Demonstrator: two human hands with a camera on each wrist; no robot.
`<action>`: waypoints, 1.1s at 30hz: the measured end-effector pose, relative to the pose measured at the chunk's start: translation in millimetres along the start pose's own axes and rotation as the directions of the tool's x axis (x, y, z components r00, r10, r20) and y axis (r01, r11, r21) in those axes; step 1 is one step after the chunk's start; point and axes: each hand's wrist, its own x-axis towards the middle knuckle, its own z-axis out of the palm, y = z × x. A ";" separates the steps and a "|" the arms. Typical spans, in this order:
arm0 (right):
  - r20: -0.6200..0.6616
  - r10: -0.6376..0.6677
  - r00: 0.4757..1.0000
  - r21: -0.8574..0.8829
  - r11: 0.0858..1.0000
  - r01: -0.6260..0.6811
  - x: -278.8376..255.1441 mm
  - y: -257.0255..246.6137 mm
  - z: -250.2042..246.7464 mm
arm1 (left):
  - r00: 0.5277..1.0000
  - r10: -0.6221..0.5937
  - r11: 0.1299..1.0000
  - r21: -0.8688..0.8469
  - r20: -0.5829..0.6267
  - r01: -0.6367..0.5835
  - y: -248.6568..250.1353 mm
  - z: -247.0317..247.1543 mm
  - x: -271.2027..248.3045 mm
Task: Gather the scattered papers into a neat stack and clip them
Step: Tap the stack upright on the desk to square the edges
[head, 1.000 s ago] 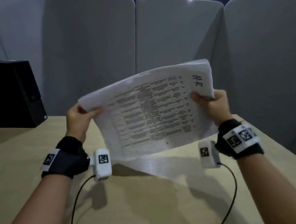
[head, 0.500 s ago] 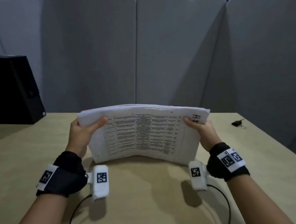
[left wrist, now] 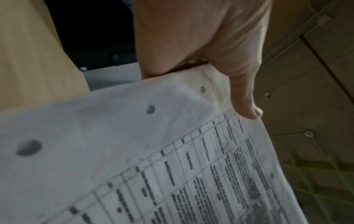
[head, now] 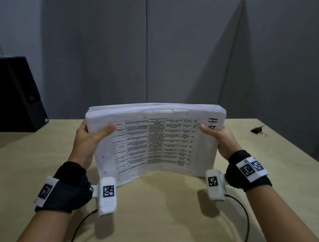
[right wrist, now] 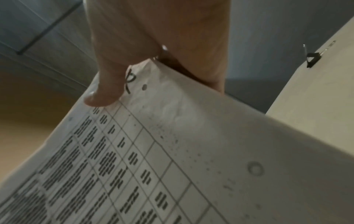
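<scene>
Head view: since 1 second ago the stack (head: 156, 140) has come down from mid-air, and now its lower edge stands on the table (head: 161, 215), printed table facing the person, bowed slightly in the middle. Half a second ago it was already down; now it sits closer and more upright. The left hand (head: 86, 143) grips the stack's left edge, thumb across the front sheet, fingers hidden behind. The right hand (head: 220, 137) grips the right edge the same way, thumb just below the handwritten letters. The clip (head: 258, 130) lies on the table well off to the right, untouched. A black box (head: 11, 93) sits at far left, grey panels (head: 188, 52) behind.

Left wrist view: the left hand (left wrist: 201, 45) clasps the stack (left wrist: 153, 151); the thumb presses the front sheet beside the punched holes, the paper's edge tucked into the crook of the hand.

Right wrist view: the right hand (right wrist: 153, 37) holds the stack (right wrist: 191, 151), thumb tip on the table's corner cell, next to the handwriting. The clip (right wrist: 312, 58) shows on the table's edge, apart from the fingers.
</scene>
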 end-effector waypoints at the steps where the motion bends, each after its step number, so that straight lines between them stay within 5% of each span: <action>1: 0.004 -0.009 1.000 0.008 1.000 0.009 0.4 -1.7 -0.8 | 1.000 0.017 1.000 -0.011 -0.010 -0.018 1.9 1.7 0.7; 11: -0.200 -0.215 0.956 0.010 0.975 0.221 13.2 -20.1 10.2 | 0.935 0.277 0.953 0.184 -0.221 -0.238 7.1 14.0 12.9; 16: -0.242 -0.214 0.946 -0.008 0.976 0.218 13.0 -21.5 14.0 | 0.964 0.156 0.986 0.099 -0.215 -0.138 12.0 13.4 13.3; 20: -0.215 -0.184 0.959 -0.047 0.983 0.178 9.5 -24.3 11.5 | 0.988 0.117 0.990 0.088 -0.101 -0.108 12.2 8.5 9.3; 28: -0.110 -0.236 0.965 -0.087 0.970 0.228 4.5 -20.1 9.0 | 0.971 -0.065 0.997 0.016 -0.231 0.071 23.3 17.1 13.9; 33: -0.097 -0.184 0.978 -0.064 0.982 0.178 8.0 -19.3 3.5 | 0.970 -0.126 0.992 -0.009 -0.208 0.127 33.1 17.1 14.5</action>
